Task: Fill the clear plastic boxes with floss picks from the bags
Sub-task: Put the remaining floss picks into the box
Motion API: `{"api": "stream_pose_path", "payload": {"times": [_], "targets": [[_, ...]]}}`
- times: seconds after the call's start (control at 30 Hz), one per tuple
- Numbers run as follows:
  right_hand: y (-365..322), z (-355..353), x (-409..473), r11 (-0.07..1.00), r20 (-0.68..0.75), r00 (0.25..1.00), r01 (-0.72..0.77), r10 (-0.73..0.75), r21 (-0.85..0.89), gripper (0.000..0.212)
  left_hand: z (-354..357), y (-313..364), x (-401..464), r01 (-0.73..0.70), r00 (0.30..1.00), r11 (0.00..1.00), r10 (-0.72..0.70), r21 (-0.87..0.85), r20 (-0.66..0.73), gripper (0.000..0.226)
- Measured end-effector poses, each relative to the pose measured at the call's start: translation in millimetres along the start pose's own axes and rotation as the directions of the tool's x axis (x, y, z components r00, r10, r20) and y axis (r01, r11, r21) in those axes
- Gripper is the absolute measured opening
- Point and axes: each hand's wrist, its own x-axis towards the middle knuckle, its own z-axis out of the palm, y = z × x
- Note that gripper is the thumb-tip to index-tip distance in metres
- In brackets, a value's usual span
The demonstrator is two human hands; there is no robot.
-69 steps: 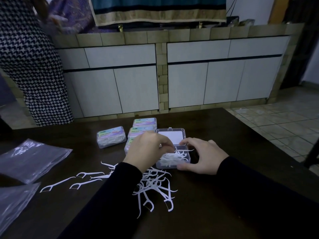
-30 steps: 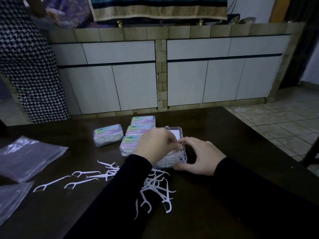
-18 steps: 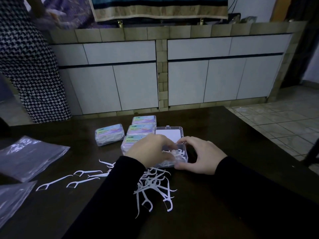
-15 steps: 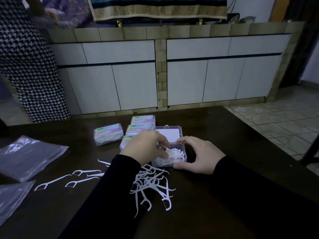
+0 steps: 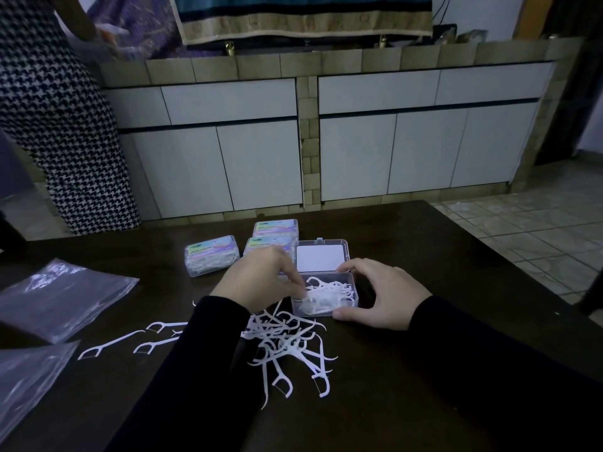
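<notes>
A clear plastic box (image 5: 354, 300) stands open on the dark table, partly filled with white floss picks (image 5: 328, 293). Its lid (image 5: 321, 257) lies flat behind it. My left hand (image 5: 261, 278) reaches in from the left, and its bent fingertips pinch picks at the box's left end. The thumb is hidden. My right hand (image 5: 381, 291) grips the box's right side, thumb at the front corner and forefinger on the rear rim. A tangled pile of loose picks (image 5: 287, 347) lies just in front of the box, partly under my left sleeve.
Three closed, filled boxes (image 5: 211, 259) (image 5: 275, 227) (image 5: 267, 244) stand behind my left hand. A few stray picks (image 5: 111, 344) lie to the left. Two clear plastic bags (image 5: 62, 298) (image 5: 26, 376) rest at the table's left side. A person in a houndstooth garment (image 5: 55, 119) stands beyond the table's far left.
My left hand has drawn back from over the box to its left end, uncovering the picks inside. My right hand has stayed on the box.
</notes>
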Motion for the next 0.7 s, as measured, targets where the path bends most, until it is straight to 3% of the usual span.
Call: {"api": "stream_pose_path", "payload": {"times": [0.2, 0.4, 0.5, 0.7], "targets": [[0.5, 1.0, 1.4, 1.000, -0.001, 1.000, 0.009, -0.009, -0.002, 0.077, 11.0, 12.2, 3.4, -0.066, 0.997, 0.993, 0.061, 0.095, 0.054, 0.012], [2.4, 2.6, 1.5, 1.000, -0.010, 1.000, 0.021, -0.020, 0.010, 0.077, 11.6, 9.5, 0.2, -0.072, 0.987, 0.997, 0.075, 0.028, -0.142, 0.011], [2.1, 2.0, 2.1, 0.999, -0.008, 1.000, 0.030, -0.030, 0.024, 0.076, 24.1, 22.7, 2.9, -0.095, 0.994, 0.993, 0.098, 0.073, -0.052, 0.026], [0.6, 1.8, 1.2, 1.000, -0.009, 1.000, 0.026, -0.026, 0.004, 0.078, 14.2, 15.7, 6.5, -0.064, 0.995, 0.994, 0.056, 0.091, 0.088, 0.022]]}}
